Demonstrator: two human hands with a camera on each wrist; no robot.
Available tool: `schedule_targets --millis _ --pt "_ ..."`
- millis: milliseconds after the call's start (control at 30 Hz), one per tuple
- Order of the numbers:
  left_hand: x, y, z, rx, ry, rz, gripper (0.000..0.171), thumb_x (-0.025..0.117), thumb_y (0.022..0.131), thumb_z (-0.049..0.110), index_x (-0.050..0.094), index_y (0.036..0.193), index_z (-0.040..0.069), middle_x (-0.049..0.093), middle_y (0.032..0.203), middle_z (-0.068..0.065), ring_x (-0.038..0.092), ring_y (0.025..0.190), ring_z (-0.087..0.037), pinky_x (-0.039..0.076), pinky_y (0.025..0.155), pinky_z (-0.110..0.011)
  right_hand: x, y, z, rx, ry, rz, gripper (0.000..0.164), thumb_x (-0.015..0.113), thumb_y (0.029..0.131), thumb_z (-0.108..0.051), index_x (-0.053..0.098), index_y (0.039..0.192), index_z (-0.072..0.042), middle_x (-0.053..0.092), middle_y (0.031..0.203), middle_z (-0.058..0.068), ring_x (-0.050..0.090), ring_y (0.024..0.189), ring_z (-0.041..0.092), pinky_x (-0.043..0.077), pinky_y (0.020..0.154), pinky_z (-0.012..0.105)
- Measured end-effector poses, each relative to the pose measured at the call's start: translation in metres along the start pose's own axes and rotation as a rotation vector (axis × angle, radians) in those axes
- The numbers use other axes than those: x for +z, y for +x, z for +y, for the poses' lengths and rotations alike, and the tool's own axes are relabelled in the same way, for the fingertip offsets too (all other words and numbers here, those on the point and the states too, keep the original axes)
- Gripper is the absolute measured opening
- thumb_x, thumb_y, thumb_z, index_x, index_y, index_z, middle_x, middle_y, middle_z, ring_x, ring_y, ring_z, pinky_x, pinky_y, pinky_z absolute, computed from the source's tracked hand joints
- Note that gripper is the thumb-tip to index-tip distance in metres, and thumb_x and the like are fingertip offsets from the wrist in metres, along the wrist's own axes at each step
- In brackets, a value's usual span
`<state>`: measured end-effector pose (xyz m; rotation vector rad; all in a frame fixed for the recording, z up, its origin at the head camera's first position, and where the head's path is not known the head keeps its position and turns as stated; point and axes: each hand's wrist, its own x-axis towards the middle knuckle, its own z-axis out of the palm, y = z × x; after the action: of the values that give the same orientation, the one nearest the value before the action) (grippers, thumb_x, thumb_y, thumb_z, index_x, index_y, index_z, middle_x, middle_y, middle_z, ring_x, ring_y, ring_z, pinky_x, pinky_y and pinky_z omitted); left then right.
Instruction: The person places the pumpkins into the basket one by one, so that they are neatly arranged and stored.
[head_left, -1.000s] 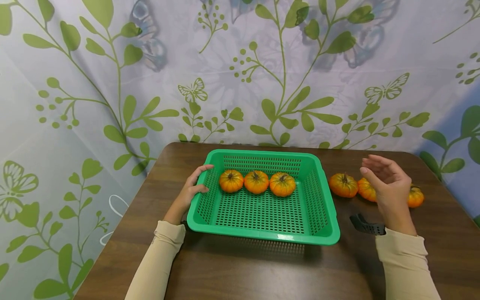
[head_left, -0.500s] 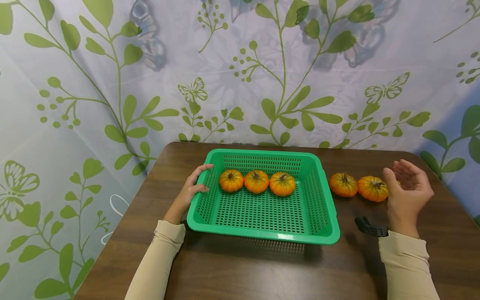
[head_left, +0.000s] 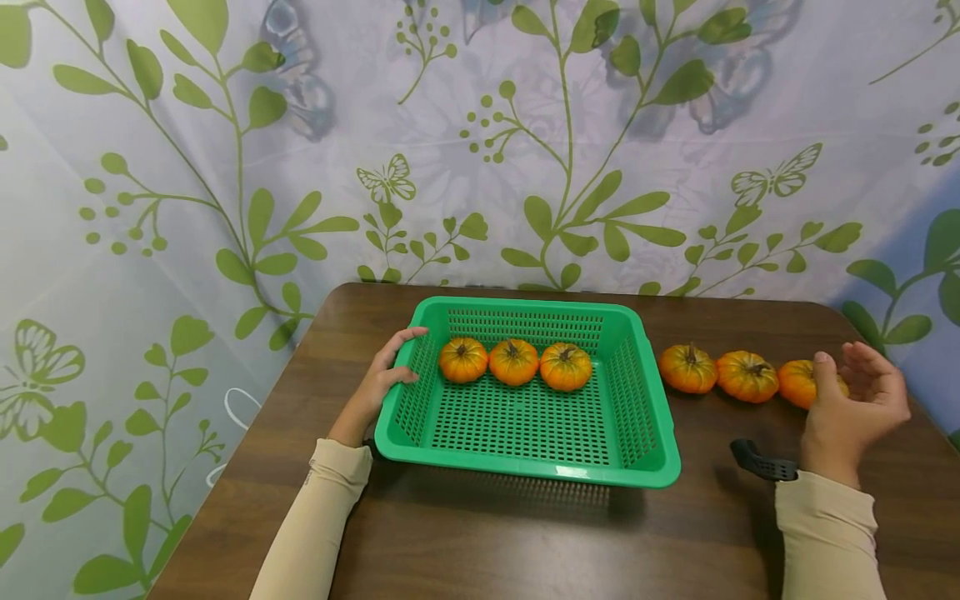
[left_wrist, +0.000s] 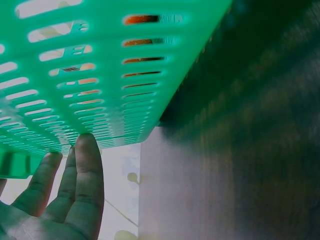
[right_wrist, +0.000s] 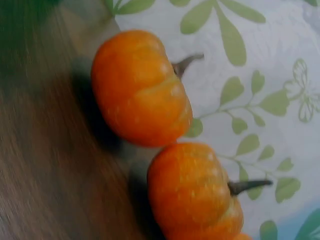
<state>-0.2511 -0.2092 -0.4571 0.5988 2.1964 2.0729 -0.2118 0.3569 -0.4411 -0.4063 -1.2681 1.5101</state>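
Green basket (head_left: 525, 467): plastic, full of slots, on the brown table, long sides running left to right.
Pumpkins in it: three little orange ones lined up toward the far side. Left one (head_left: 462, 360), middle one (head_left: 513, 362) and right one (head_left: 566, 367), stems up, lots of bare floor on the near side.
Pumpkins out of it: three more in a row on the wood, just right of the basket. That's the nearest-to-basket one (head_left: 688, 369), the centre one (head_left: 747, 377) and the far-right one (head_left: 800, 383), that last one partly behind a hand.
Left hand (head_left: 377, 381): gripping the basket's left side, thumb and a finger over the rim, other fingers up against the outside wall in the left wrist view.
Right hand (head_left: 855, 410): relaxed and cupped, thumb apart from the fingers, right by the far-right pumpkin. Can't tell if they're touching.
Right wrist: black slotted piece (head_left: 763, 463) sticking out to the left of it.
Sleeves: beige on both arms, left sleeve (head_left: 311, 525) and right sleeve (head_left: 827, 533).
Table (head_left: 510, 550): dark brown wood look, a bit shiny near the front.
Backdrop (head_left: 465, 225): pale cloth, green leaves and butterflies.
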Motion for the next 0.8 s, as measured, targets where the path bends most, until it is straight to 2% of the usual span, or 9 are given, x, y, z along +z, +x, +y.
schedule_targets --millis 133,367,600,800 --pt "0.0 0.0 0.0 0.001 -0.004 0.0 0.077 0.052 0.082 -0.005 0.039 0.158 -0.008 0.039 0.159 -0.033 0.055 0.111 -0.029 0.052 0.085 -0.028 -0.008 0.005 0.005 0.014 -0.006 0.027 0.03 0.081 0.086 0.006 0.081 0.114 -0.004 0.072 0.107 0.002 0.061 0.104 0.013 0.045 0.094 0.024" --pt "0.0 0.0 0.001 -0.002 -0.011 -0.003 0.077 0.052 0.083 -0.004 0.038 0.158 -0.008 0.04 0.158 -0.033 0.056 0.112 -0.031 0.054 0.086 -0.028 -0.02 0.009 0.013 0.05 -0.116 0.053 0.038 0.079 0.086 0.005 0.078 0.123 -0.004 0.07 0.112 -0.005 0.059 0.117 0.011 0.04 0.103 0.019" --pt "0.0 0.0 0.0 -0.006 -0.011 -0.002 0.076 0.052 0.083 -0.005 0.039 0.158 -0.008 0.041 0.156 -0.034 0.055 0.115 -0.035 0.054 0.088 -0.029 -0.028 0.012 0.016 0.191 -0.089 0.036 0.054 0.08 0.084 0.01 0.071 0.133 -0.01 0.063 0.124 -0.005 0.055 0.132 0.012 0.036 0.109 0.011" --pt "-0.001 0.0 0.0 -0.014 0.005 0.002 0.077 0.052 0.083 -0.004 0.04 0.159 -0.006 0.041 0.157 -0.033 0.055 0.113 -0.033 0.053 0.087 -0.029 -0.039 0.017 0.024 0.301 -0.186 -0.029 0.068 0.082 0.088 0.004 0.059 0.149 -0.015 0.056 0.136 -0.008 0.047 0.138 0.007 0.03 0.11 0.007"
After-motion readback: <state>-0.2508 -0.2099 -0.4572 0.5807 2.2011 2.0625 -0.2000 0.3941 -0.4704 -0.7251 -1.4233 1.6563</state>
